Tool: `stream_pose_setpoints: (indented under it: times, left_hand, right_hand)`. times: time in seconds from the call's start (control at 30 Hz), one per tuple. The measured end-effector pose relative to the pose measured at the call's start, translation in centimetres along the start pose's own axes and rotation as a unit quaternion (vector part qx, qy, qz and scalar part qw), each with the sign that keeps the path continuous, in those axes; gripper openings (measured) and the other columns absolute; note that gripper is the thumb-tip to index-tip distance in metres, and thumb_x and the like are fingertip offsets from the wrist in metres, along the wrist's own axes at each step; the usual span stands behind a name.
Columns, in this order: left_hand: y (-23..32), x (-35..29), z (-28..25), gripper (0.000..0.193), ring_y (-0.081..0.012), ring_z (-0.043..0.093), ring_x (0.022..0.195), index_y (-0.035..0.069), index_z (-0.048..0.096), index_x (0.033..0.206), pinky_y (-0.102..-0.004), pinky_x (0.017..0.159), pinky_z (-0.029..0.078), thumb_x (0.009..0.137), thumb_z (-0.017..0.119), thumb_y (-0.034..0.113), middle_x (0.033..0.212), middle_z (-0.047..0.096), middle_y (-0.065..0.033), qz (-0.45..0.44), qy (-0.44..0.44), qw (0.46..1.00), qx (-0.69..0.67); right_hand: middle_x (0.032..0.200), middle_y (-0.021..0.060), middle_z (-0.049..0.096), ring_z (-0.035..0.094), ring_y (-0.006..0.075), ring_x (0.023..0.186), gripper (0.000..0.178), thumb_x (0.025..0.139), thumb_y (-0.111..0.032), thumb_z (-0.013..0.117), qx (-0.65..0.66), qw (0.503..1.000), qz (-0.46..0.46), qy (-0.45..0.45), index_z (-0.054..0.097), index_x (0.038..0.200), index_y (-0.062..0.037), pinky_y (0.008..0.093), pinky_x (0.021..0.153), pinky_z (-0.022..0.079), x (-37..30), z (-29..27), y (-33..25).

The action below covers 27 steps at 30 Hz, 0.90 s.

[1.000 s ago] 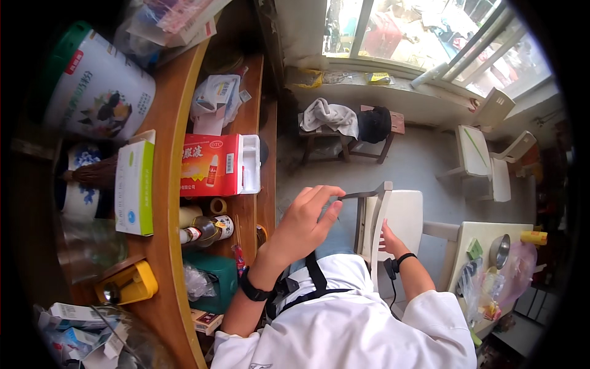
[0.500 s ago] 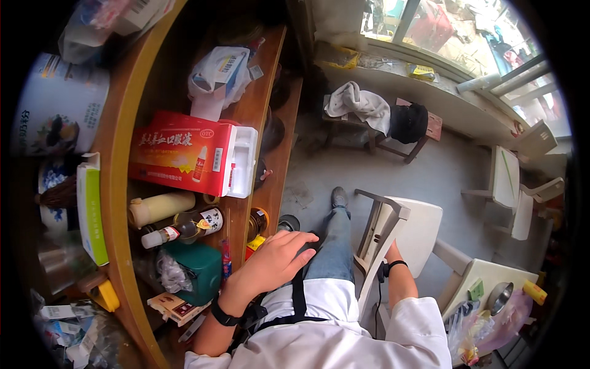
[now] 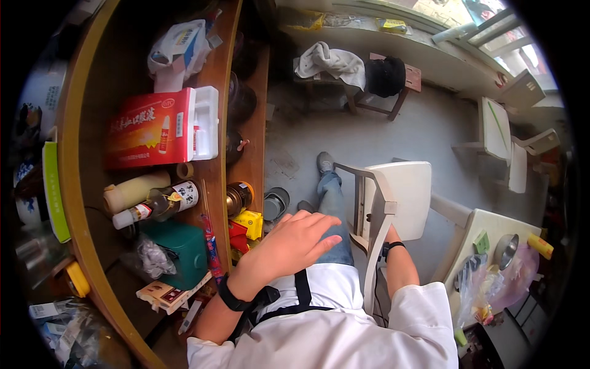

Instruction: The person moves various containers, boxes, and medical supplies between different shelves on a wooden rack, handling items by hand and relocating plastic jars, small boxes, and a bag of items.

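My left hand [image 3: 292, 243] hangs in front of my body with its fingers stretched out and the palm down. Nothing is in it. Beside it on the left stands a wooden shelf unit; a yellow box [image 3: 250, 223] and a dark jar with an orange rim [image 3: 241, 195] are nearest to the hand. On the right, my right hand [image 3: 392, 235] reaches down to a white chair [image 3: 402, 197] with a greyish frame. The chair's frame covers its fingers, so their grip is hidden. Both wrists wear black bands.
Shelves [image 3: 212, 135] hold a red box [image 3: 147, 138], a dark bottle [image 3: 172, 202] and a green container [image 3: 184, 255]. At the back, a bench [image 3: 413, 78] carries a white cloth [image 3: 332, 63]. A metal bowl [image 3: 505, 251] and plastic bags lie on a white surface at right.
The view has shifted, so shelf, bench and chair appear higher. My left hand has risen slightly and remains open. The right hand stays by the chair.
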<state>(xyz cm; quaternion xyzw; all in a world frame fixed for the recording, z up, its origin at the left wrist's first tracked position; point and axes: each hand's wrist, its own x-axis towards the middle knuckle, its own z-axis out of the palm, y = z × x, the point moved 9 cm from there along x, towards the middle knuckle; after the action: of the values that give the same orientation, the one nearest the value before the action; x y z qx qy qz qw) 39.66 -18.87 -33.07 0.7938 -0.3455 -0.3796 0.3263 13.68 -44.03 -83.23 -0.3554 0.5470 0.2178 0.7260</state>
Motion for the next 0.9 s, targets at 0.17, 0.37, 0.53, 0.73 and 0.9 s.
stream_pose_setpoints:
  times: [0.17,0.37,0.53,0.73,0.9]
  left_hand:
    - [1.4,-0.5,4.0,0.040,-0.0372,0.065,0.121,0.009,0.065,0.144,-0.0468,0.107,0.050,0.111,0.064,0.032,0.133,0.071,-0.0145,0.054,-0.013,0.997,-0.058]
    - [2.3,-0.5,6.1,0.042,-0.0356,0.064,0.115,0.010,0.067,0.144,-0.0470,0.103,0.053,0.107,0.070,0.029,0.131,0.068,-0.0144,0.043,0.098,0.994,-0.030]
    - [3.9,4.6,7.5,0.034,-0.0301,0.058,0.099,0.009,0.072,0.118,-0.0422,0.083,0.049,0.098,0.079,0.036,0.104,0.060,-0.0095,0.098,0.212,0.965,0.119]
    - [7.6,5.4,10.7,0.024,-0.0248,0.057,0.096,0.008,0.071,0.098,-0.0382,0.079,0.045,0.099,0.077,0.031,0.098,0.057,-0.0055,0.145,0.211,0.936,0.241]
    - [8.5,4.1,12.1,0.026,-0.0225,0.056,0.092,0.008,0.071,0.091,-0.0358,0.076,0.045,0.100,0.075,0.032,0.092,0.055,-0.0041,0.187,0.207,0.932,0.233]
  right_hand:
    - [0.134,0.0122,0.072,0.064,0.0252,0.114,0.120,0.097,-0.098,0.024,-0.135,0.988,-0.076,0.019,0.048,0.162,-0.0004,0.0407,0.102,0.049,-1.9,-1.7,-0.5]
    - [0.130,0.0116,0.074,0.064,0.0223,0.115,0.121,0.097,-0.098,0.026,-0.103,0.993,0.019,0.047,0.051,0.159,0.0031,0.0370,0.105,0.047,-3.4,4.1,1.1]
    - [0.122,0.0092,0.075,0.064,0.0211,0.110,0.119,0.097,-0.098,0.024,-0.093,0.996,0.004,-0.010,0.060,0.150,0.0023,0.0361,0.100,0.047,-1.8,2.2,2.9]
    - [0.121,0.0090,0.075,0.063,0.0210,0.109,0.118,0.097,-0.098,0.025,-0.089,0.996,0.003,0.003,0.062,0.148,0.0018,0.0360,0.099,0.046,-5.5,2.2,2.7]
    - [0.120,0.0089,0.075,0.063,0.0208,0.108,0.117,0.097,-0.098,0.025,-0.073,0.997,-0.002,0.022,0.063,0.147,0.0015,0.0358,0.099,0.046,-8.4,0.5,4.4]
